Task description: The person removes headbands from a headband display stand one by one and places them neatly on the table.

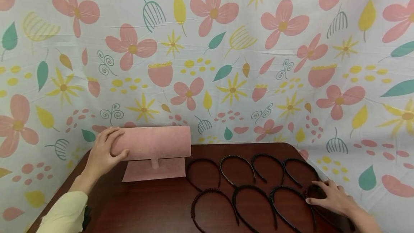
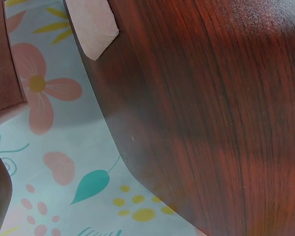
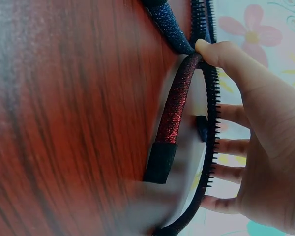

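Observation:
A pink headband stand [image 1: 153, 141], a padded horizontal roll on a short post and flat base, stands at the table's back left. My left hand [image 1: 102, 152] grips the roll's left end, thumb in front and fingers over the top. In the left wrist view, part of the roll [image 2: 5, 64] and base [image 2: 93, 29] show. At the right end of the front row, my right hand [image 1: 336, 197] holds a dark red glitter headband [image 3: 177, 105] with inner teeth. Its thumb touches one part while the fingertips meet the toothed band from the other side.
Several dark headbands lie in two rows: a back row with a plain black one [image 1: 203, 160] at its left, and a front row starting with a dark red one [image 1: 194, 208]. The brown wooden table [image 1: 145, 204] meets a floral cloth [image 1: 207, 56] behind and at the sides.

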A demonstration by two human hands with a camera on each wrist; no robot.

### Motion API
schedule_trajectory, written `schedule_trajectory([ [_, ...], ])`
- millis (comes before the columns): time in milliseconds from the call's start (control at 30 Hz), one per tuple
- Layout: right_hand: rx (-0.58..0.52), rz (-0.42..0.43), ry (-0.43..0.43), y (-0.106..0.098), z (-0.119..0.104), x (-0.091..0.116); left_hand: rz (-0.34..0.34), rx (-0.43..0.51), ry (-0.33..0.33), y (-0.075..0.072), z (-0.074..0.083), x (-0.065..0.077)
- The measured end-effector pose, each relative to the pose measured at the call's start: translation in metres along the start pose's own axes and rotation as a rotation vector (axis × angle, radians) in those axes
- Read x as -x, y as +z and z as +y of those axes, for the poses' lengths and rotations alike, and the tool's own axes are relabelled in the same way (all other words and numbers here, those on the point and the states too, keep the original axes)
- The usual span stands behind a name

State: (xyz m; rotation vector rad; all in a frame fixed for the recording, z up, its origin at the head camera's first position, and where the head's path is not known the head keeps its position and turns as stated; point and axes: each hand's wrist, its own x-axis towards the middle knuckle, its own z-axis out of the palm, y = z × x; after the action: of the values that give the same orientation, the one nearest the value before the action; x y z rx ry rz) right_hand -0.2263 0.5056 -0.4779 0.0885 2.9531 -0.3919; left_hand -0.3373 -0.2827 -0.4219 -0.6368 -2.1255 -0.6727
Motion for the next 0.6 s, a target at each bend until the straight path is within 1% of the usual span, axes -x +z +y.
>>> schedule_trajectory([
  [300, 0.029, 0.040, -0.011, 0.002, -0.008, 0.005, 0.003, -0.004, 0.006, 0.001, 0.000, 0.000],
  [500, 0.011, 0.027, 0.014, 0.002, -0.015, 0.008, 0.008, -0.001, 0.014, 0.000, -0.001, 0.000],
  [600, 0.001, 0.023, 0.012, 0.002, -0.017, 0.009, 0.012, 0.001, 0.019, 0.000, -0.001, 0.000],
])
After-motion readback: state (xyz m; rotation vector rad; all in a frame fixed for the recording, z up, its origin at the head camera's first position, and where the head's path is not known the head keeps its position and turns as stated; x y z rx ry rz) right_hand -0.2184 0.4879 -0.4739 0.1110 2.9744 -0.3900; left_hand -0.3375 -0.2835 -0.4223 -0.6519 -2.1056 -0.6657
